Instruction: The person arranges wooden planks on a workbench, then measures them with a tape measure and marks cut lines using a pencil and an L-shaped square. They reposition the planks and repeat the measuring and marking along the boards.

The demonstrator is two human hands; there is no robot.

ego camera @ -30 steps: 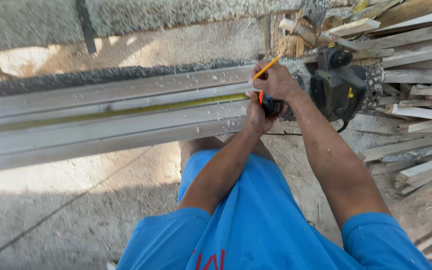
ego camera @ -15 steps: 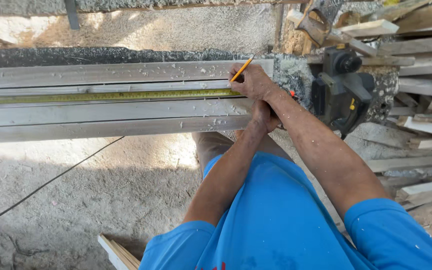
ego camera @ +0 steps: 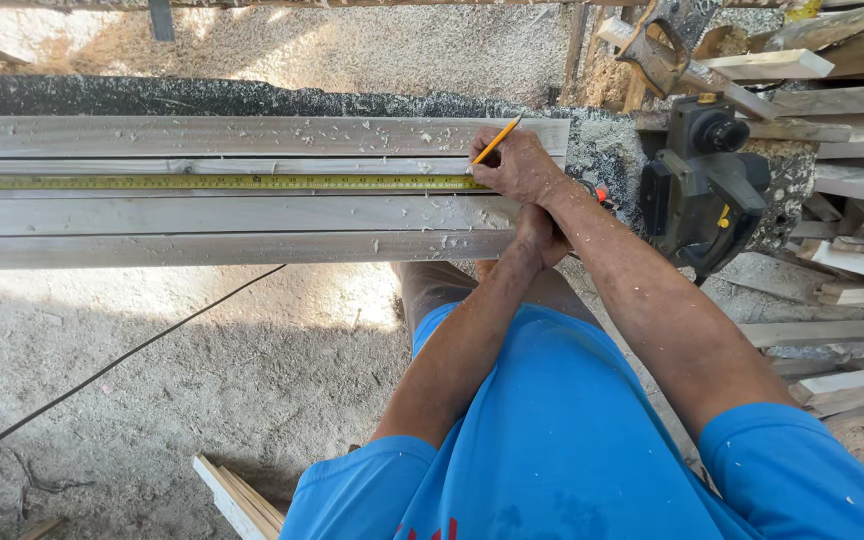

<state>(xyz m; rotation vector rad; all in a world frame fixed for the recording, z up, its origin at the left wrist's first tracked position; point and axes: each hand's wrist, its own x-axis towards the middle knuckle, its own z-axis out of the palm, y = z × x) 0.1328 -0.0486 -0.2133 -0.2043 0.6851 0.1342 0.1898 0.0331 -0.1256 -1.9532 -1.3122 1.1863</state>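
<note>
Right hand (ego camera: 519, 165) pinches a yellow pencil (ego camera: 495, 141), tip on the grey wooden planks (ego camera: 202, 215) beside the yellow tape measure (ego camera: 212, 182); left hand (ego camera: 542, 235) half hidden, grip unclear

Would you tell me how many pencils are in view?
1: a yellow pencil in the right hand, tip by the tape measure on the planks. Others may be hidden.
</note>
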